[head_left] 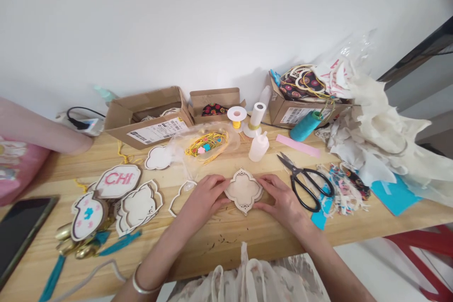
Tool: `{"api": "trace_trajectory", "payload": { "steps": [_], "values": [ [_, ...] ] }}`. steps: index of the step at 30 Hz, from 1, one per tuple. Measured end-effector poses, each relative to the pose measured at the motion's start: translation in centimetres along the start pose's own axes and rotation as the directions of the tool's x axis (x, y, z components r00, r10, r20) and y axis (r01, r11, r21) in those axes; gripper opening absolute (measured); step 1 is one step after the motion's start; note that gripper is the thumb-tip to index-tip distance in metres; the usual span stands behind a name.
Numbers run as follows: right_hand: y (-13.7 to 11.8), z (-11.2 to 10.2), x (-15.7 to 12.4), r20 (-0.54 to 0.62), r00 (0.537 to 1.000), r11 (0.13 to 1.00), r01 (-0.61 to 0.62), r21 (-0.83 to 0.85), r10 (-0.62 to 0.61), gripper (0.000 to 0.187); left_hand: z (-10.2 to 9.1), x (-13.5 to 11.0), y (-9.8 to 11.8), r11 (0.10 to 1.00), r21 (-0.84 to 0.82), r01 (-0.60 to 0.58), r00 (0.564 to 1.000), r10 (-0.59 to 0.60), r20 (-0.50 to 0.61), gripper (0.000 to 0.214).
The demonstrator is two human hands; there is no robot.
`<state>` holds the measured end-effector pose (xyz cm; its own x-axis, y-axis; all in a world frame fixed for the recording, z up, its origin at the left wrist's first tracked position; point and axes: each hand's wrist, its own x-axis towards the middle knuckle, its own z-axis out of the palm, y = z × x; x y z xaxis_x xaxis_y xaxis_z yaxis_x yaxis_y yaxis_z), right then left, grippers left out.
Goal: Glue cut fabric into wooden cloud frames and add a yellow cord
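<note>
From my remote station I grasp the four-lobed wooden plaque (244,189) by opposite edges, left hand (208,193) and right hand (278,198), in front of the squeeze bottle (259,147). Right of that bottle lie black-handled scissors (296,171); to its left, yellow cord (203,144).

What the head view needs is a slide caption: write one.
Left hand and right hand hold a pale scalloped piece from opposite sides, black-handled scissors lying to its right.
</note>
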<state>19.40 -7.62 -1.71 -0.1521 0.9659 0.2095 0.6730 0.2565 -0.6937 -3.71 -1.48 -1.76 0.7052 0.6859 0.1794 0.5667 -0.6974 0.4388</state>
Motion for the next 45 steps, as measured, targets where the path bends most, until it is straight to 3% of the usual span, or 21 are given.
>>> {"api": "trace_trajectory", "payload": {
  "steps": [6, 18, 29, 45],
  "values": [
    [0.4, -0.4, 0.3, 0.031, 0.999, 1.000, 0.026, 0.011, -0.027, 0.048, -0.3, 0.5, -0.2, 0.999, 0.022, -0.033, 0.999, 0.032, 0.031, 0.032],
    [0.1, 0.2, -1.4, -0.096, 0.995, 0.998, 0.022, -0.063, -0.028, 0.041, 0.1, 0.0, -0.2, 0.999, -0.030, 0.013, 0.999, -0.014, -0.041, 0.034],
    [0.4, -0.1, 0.3, -0.003, 0.998, 0.996, -0.055, 0.065, 0.055, 0.034, 0.2, -0.4, 0.1, 0.999, -0.028, 0.039, 0.996, -0.041, -0.085, 0.028],
    [1.1, 0.4, 0.9, -0.054, 0.998, 0.997, -0.030, 0.065, 0.033, 0.039, 0.5, -0.6, -0.6, 0.998, 0.009, 0.057, 0.991, -0.056, -0.118, 0.027]
  ]
}}
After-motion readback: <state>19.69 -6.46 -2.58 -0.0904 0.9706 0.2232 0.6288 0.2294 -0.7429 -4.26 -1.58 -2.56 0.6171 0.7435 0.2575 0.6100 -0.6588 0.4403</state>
